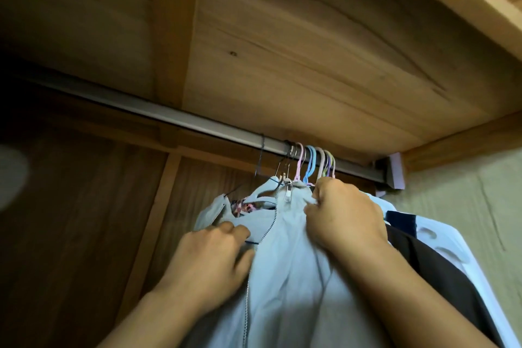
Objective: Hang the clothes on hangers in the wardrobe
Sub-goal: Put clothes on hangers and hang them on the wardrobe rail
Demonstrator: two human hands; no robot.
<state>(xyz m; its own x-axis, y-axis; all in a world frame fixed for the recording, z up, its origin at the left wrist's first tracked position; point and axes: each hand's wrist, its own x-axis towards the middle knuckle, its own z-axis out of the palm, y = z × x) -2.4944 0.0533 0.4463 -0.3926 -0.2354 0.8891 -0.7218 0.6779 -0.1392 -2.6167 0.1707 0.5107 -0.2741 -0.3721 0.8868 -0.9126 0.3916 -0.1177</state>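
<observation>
My fingers (316,200) pinch a pale blue jacket (288,277) with a silver zipper (288,193). Pink, blue and lilac hangers (310,162) hook over a grey rail (169,117); beside them hangs a dark brown garment (440,271).

Jacket (285,277) hem cut off below; its hanger mostly hidden.

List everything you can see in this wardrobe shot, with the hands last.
zip-up jacket: one, pale blue, hanging in front, zipper part open
hanger hooks: several, pink, blue, beige, purple, plus thin metal ones, bunched on the rail
rail: one, grey metal, under the wooden shelf
patterned garment: one, pink floral, behind the jacket
dark garment: one, brown, right of the jacket
left hand: grips the jacket's left front
right hand: pinches the jacket's collar
</observation>
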